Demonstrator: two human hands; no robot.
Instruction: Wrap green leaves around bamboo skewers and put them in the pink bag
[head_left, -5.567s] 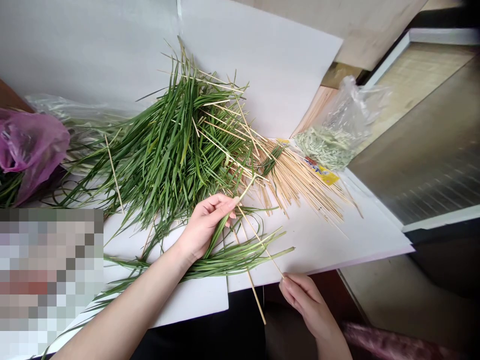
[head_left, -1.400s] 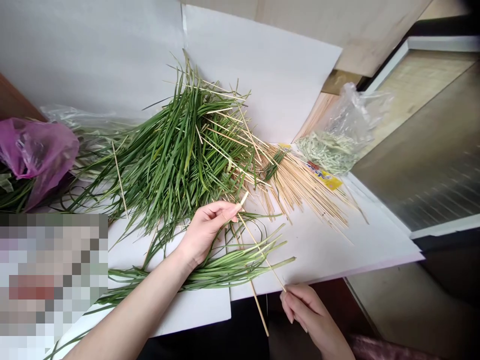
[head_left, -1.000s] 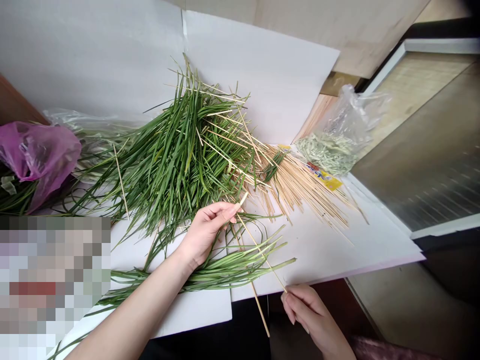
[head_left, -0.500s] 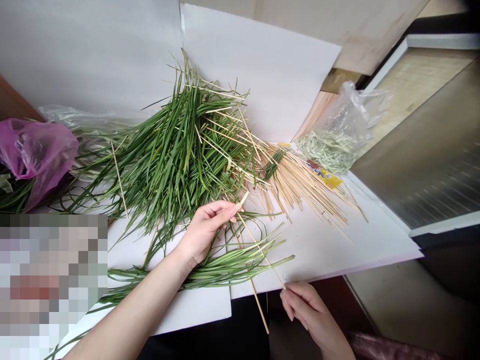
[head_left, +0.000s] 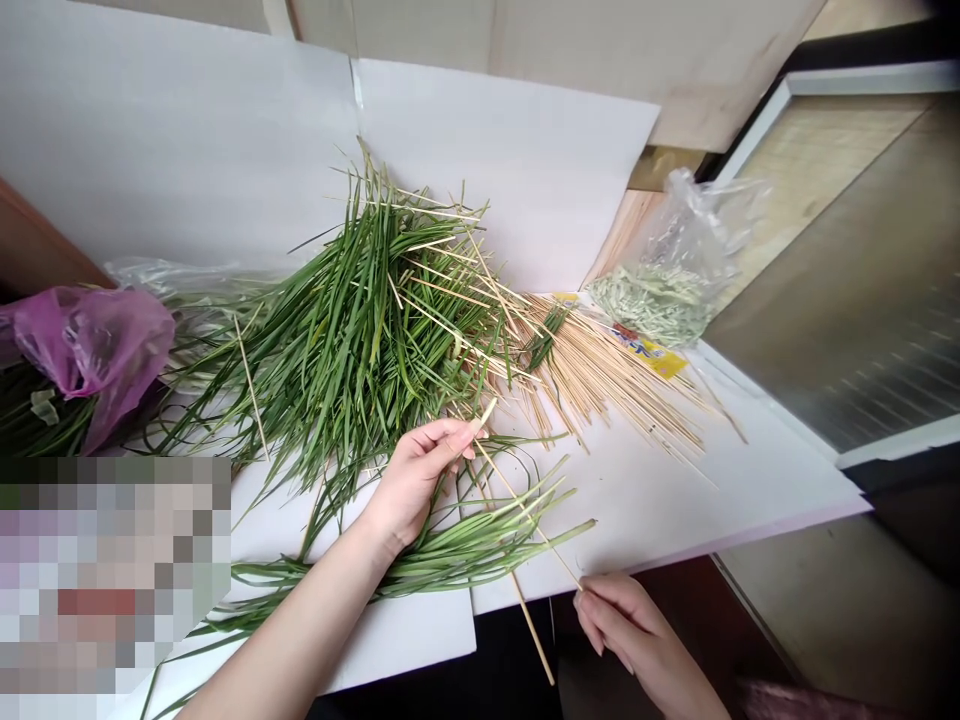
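Note:
My left hand (head_left: 420, 475) pinches the pale end of a garlic chive (head_left: 486, 412), with the tip poking out above the thumb. A thin bamboo skewer (head_left: 529, 512) runs from those fingers down to my right hand (head_left: 634, 625), which grips its lower end. Whether the skewer pierces the chive or only touches it is hidden by the fingers. Beneath the left wrist lies a loose bundle of chives (head_left: 480, 545) along the table edge. Another skewer (head_left: 534, 630) sticks out past that edge. Behind the hands rises a large heap of chives (head_left: 345, 330) with several skewers among them.
Many bamboo skewers (head_left: 622, 380) fan out to the right of the heap, over a yellow wrapper (head_left: 660, 358). A clear bag (head_left: 667, 270) with pale green contents stands at the back right. At the left is a purple plastic bag (head_left: 97, 340). The white table (head_left: 675, 500) ends near me.
The whole view has shifted slightly, with the scene sitting a little lower. Both hands keep the same hold on the chive and the skewer.

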